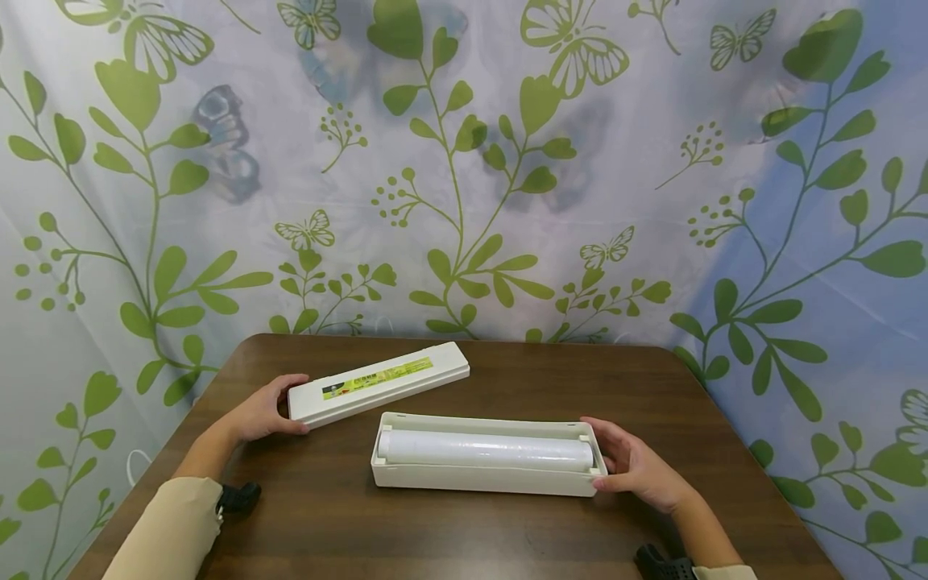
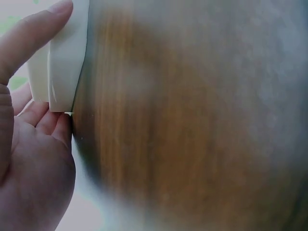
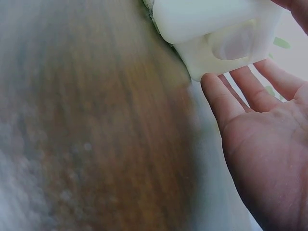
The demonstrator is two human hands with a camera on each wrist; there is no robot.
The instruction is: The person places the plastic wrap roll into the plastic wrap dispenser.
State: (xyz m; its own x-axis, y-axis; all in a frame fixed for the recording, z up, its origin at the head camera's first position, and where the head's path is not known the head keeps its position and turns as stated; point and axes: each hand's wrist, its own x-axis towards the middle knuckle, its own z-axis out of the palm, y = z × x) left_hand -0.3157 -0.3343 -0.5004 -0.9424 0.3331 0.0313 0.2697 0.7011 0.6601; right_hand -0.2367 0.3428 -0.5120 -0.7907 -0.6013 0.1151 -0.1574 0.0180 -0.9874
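A long white lid [image 1: 380,393] with a yellow-green label lies slanted at the back left. My left hand [image 1: 263,409] holds its left end, thumb at the near side and fingers round the far side; the left wrist view shows the lid's end [image 2: 67,67] between thumb and fingers. Right of and nearer than the lid sits an open white box [image 1: 482,481]. Inside it lies a roll of clear plastic wrap [image 1: 486,449]. My right hand [image 1: 641,467] grips the box's right end, thumb at the near corner and fingers at the far one. In the right wrist view fingertips touch the box's end [image 3: 192,21].
Both things are on a brown wooden table [image 1: 507,532], though whether the lid is slightly raised I cannot tell. Behind the table hangs a white curtain [image 1: 638,298] with green leaves and butterflies. Each wrist wears a black strap; the left one [image 1: 239,498] is near the table's left side.
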